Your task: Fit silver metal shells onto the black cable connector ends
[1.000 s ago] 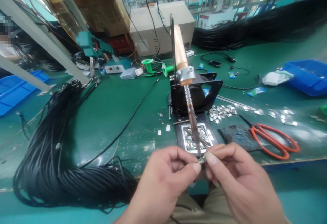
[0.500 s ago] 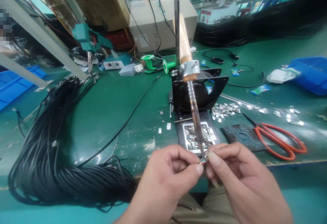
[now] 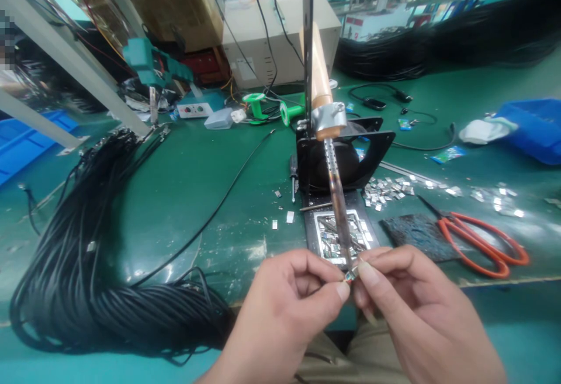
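Observation:
A soldering iron [image 3: 335,179] with a wooden handle is clamped on a black stand [image 3: 308,68], its tip pointing down between my hands. My left hand [image 3: 289,302] is closed, pinching a small metal connector [image 3: 349,277] with coloured wire ends between thumb and forefinger. The connector sits right at the iron's tip; whether they touch I cannot tell. From the other side my right hand [image 3: 412,308] is closed, its thumb and forefinger pinched on what looks like a thin silvery wire beside the connector. Fingertips hide most of both held things.
Behind the iron tip lies a square tray [image 3: 319,235] of small metal parts. Orange-handled scissors [image 3: 482,241] rest partly on a dark pad [image 3: 414,235] at the right. Loose metal connector pieces [image 3: 385,191] are scattered beyond. A large bundle of black cables [image 3: 87,255] fills the left.
The whole view has shifted very slightly. Both hands keep the same pinch at the iron's tip.

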Tool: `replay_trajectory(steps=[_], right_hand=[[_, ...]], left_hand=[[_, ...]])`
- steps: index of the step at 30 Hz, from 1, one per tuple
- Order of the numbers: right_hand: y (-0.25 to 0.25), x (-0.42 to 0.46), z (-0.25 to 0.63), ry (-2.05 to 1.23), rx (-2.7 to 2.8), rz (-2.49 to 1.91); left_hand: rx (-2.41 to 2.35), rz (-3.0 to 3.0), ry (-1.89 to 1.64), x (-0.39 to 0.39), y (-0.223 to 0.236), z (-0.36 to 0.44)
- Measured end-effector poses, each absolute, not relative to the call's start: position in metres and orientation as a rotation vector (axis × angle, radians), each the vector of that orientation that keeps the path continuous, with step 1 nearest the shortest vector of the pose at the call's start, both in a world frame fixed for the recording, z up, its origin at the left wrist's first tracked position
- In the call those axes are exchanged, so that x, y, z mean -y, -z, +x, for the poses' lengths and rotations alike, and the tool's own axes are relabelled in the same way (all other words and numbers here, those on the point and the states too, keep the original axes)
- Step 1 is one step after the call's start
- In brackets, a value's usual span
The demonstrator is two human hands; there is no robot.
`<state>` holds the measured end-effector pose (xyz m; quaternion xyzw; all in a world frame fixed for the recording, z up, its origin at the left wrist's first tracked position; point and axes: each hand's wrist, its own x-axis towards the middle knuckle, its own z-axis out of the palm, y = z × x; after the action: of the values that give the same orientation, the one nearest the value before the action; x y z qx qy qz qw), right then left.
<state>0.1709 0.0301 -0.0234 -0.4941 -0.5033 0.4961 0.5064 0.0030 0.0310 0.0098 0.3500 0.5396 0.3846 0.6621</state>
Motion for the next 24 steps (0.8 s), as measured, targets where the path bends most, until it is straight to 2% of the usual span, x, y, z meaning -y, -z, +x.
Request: replay_trajectory(steps=[24], right_hand=[[0.0255, -0.033, 0.1755, -1.387, 1.16, -1.233]], left_hand=[[-1.193, 0.795, -0.834, -0.0294, -0.0121, 0.0]])
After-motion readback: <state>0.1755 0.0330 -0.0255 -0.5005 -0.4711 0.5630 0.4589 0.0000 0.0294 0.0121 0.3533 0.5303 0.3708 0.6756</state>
